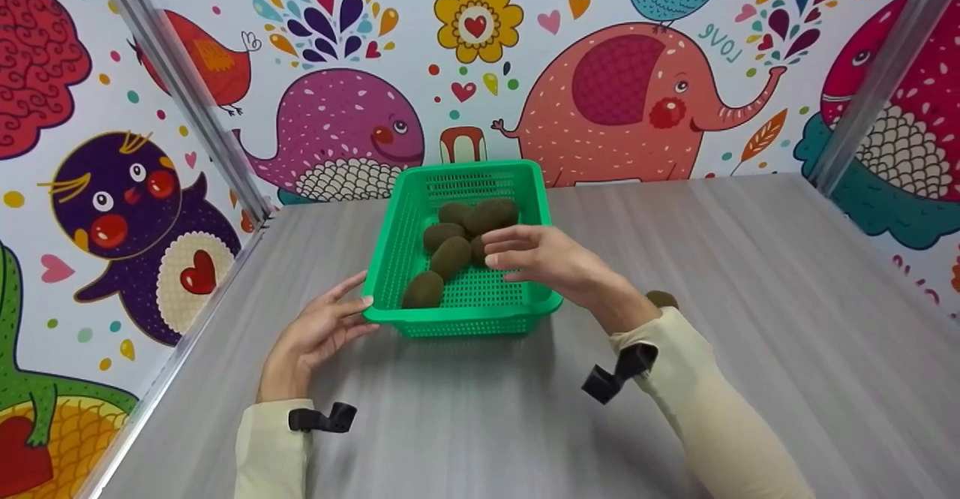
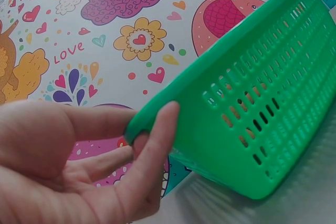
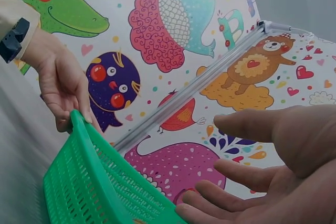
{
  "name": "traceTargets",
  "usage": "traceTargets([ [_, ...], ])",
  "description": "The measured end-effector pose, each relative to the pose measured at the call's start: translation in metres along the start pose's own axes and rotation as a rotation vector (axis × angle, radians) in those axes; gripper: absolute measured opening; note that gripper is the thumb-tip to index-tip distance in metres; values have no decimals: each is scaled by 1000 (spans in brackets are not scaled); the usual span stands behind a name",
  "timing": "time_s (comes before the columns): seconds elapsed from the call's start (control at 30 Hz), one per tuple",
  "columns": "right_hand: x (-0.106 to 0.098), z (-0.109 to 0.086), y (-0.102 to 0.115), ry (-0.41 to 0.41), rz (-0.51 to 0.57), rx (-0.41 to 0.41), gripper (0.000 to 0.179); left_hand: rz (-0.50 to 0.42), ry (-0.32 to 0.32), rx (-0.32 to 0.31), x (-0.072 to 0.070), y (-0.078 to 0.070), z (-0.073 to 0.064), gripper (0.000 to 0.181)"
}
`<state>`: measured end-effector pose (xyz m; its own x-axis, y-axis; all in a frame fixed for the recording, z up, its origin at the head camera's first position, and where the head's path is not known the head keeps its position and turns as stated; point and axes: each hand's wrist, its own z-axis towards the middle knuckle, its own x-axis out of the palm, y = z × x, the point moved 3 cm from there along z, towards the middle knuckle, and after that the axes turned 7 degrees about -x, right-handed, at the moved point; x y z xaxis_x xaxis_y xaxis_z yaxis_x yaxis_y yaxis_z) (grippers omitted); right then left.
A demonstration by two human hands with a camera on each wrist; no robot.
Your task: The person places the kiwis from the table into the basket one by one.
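A green plastic basket (image 1: 465, 317) with slotted walls stands on the table, holding several brown, oval kiwifruit (image 1: 451, 257). At its near left corner, my left hand (image 1: 322, 326) pinches the rim between thumb and fingers; the left wrist view shows this hand (image 2: 89, 166) on the basket's edge (image 2: 205, 56). My right hand (image 1: 559, 259) hovers over the basket's right side, fingers extended and nothing held. It partly hides one kiwifruit (image 1: 478, 251). In the right wrist view its fingers (image 3: 226, 198) are spread apart above the basket (image 3: 79, 182).
Another kiwifruit (image 1: 662, 299) lies on the grey table (image 1: 750, 274) to the right of the basket, partly hidden by my right forearm. Behind stands a wall (image 1: 480, 109) printed with cartoon animals, with metal posts (image 1: 187, 94) at the corners.
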<state>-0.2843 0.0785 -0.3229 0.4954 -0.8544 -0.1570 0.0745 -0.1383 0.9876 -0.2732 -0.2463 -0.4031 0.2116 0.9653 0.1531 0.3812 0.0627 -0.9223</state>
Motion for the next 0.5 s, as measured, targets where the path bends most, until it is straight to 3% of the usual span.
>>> traceTargets([
  [0.5, -38, -38, -16, -91, -47, 16, 56, 4, 1, 10, 0, 0, -1, 71],
])
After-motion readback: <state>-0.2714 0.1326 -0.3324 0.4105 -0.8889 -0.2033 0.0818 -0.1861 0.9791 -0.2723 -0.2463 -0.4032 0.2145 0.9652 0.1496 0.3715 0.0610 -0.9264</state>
